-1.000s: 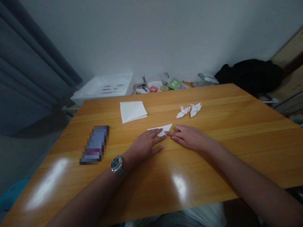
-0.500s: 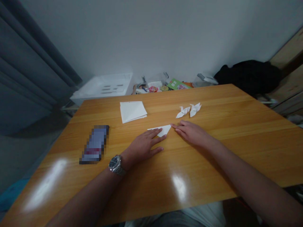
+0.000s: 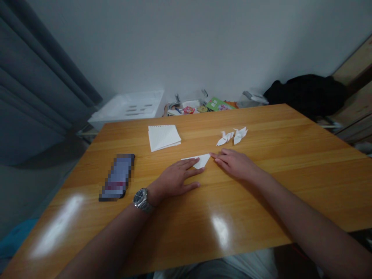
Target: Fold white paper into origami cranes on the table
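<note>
A small folded sheet of white paper (image 3: 202, 161) lies flat on the wooden table (image 3: 250, 209). Across its left part rests my left hand (image 3: 178, 178), fingers spread and pressing it down; they cover some of the paper. My right hand (image 3: 232, 162) lies on the table to the right, with its index fingertip touching the paper's right corner. The thumb and other fingers of that hand are loosely extended and grip nothing. Two folded paper cranes (image 3: 225, 138) stand side by side just beyond my right hand.
A stack of lined paper (image 3: 164, 137) lies behind my left hand. On the left is a phone (image 3: 118, 176) with a blurred screen. Past the far edge stand a white plastic tray (image 3: 130, 104), a green booklet (image 3: 219, 104) among small items, and a black cloth heap (image 3: 305, 93).
Both hands and the folded paper stay nearly where they were. The whole view has shifted very slightly.
</note>
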`<action>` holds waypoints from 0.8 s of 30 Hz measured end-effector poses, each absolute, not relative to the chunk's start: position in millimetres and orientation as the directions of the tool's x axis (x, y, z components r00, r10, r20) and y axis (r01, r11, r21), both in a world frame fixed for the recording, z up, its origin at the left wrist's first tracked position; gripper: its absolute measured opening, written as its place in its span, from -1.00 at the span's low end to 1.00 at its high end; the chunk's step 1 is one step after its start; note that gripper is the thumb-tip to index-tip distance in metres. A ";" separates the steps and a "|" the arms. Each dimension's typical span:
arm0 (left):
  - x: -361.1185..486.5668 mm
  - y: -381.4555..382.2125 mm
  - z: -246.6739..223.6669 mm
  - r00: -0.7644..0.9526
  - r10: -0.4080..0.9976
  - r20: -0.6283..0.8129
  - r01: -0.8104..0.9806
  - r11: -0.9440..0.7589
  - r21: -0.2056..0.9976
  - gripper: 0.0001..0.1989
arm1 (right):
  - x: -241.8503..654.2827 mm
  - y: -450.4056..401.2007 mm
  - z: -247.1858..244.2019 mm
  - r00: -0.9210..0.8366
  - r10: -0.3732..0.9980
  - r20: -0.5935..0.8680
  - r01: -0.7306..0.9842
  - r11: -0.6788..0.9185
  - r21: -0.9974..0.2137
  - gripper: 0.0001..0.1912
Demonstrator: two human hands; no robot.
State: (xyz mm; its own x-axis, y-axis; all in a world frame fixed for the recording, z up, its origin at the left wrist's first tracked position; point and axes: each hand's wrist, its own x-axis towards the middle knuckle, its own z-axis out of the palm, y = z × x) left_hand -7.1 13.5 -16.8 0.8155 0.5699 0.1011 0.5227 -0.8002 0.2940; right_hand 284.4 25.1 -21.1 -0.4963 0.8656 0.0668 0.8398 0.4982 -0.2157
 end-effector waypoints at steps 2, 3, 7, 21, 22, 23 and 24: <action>-6.0 12.8 -17.0 0.812 0.573 0.107 0.526 -0.799 0.292 -0.45 | 283.3 24.1 -18.2 -0.505 0.859 0.085 0.835 0.511 -0.204 -0.53; -5.5 12.5 -17.3 0.810 0.576 0.110 0.528 -0.798 0.290 -0.44 | 282.6 23.6 -16.8 -0.514 0.851 0.107 0.827 0.525 -0.199 -0.53; -5.1 13.5 -19.5 0.789 0.603 0.114 0.558 -0.782 0.278 -0.42 | 279.8 22.3 -15.3 -0.607 0.773 0.186 0.753 0.634 -0.177 -0.51; -9.2 17.2 -22.4 0.784 0.610 0.116 0.569 -0.781 0.258 -0.42 | 279.9 22.1 -32.4 -0.738 0.671 0.076 0.648 0.735 -0.199 -0.38; -9.6 17.3 -22.4 0.785 0.608 0.117 0.567 -0.782 0.260 -0.42 | 279.4 22.0 -31.7 -0.734 0.675 0.075 0.653 0.731 -0.200 -0.39; -9.9 17.4 -22.3 0.787 0.606 0.116 0.564 -0.783 0.264 -0.42 | 278.8 21.9 -31.0 -0.729 0.680 0.077 0.657 0.727 -0.201 -0.39; -10.1 17.6 -22.1 0.788 0.605 0.114 0.562 -0.782 0.269 -0.42 | 278.1 21.6 -30.4 -0.724 0.685 0.082 0.660 0.723 -0.204 -0.40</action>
